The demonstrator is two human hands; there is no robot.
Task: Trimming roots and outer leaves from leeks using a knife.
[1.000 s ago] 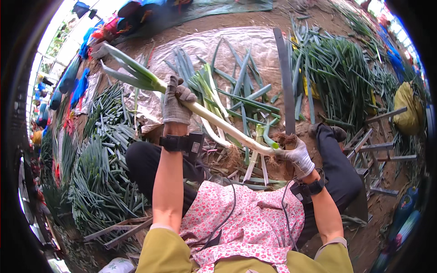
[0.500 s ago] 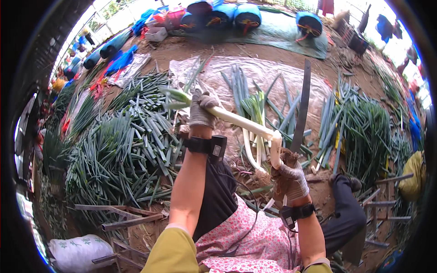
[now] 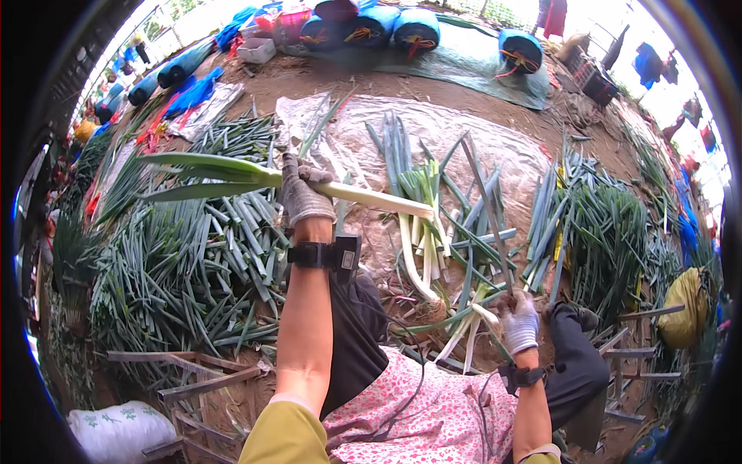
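Observation:
My left hand, in a grey-stained glove, is closed around a long green onion held level above the ground sheet. Its green leaves point left, and its bare white end points right. My right hand, also gloved, grips a knife whose long dark blade points up and slightly left. Close to that hand hang or lie pale peeled strips; whether the fingers touch them I cannot tell. Between my hands, several white-stemmed green onions lie on the sheet, one with a rooted end.
A large heap of green onions lies left, another heap right. A pale plastic sheet covers the ground ahead. Wooden stools stand near both sides. A white sack sits lower left; blue-wrapped bundles are at the back.
The green onion's bent lower end has come away from its shaft. My left hand has moved left with the onion; my right hand has dropped lower right, still with the knife.

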